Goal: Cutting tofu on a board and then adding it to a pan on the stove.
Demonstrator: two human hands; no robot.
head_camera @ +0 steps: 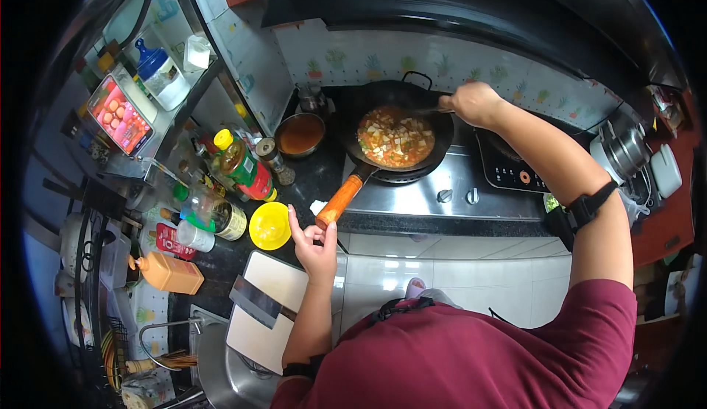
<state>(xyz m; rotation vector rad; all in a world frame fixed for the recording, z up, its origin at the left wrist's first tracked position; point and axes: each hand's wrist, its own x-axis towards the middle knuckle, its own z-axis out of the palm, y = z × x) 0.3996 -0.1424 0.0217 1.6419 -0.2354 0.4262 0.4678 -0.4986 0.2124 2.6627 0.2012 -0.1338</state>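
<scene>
A black wok point(444, 144) with an orange wooden handle stands on the gas hob. In it lies a red, soupy stew with pale diced tofu-like cubes point(395, 135). My left hand point(317, 246) is at the end of the wooden handle, thumb near its tip and index finger extended; how firmly it touches cannot be seen. Above the wok's right rim, my right hand point(476, 105) is closed around the handle of a dark utensil point(422, 108), whose head is hard to make out against the wok.
Left of the wok are a metal bowl of reddish liquid point(300, 135), a pepper grinder point(274, 160), sauce bottles point(243, 166) and a yellow bowl point(270, 225). A cleaver point(257, 301) lies on a cutting board point(257, 331) by the sink point(221, 365). An induction cooker point(511, 174) sits at right.
</scene>
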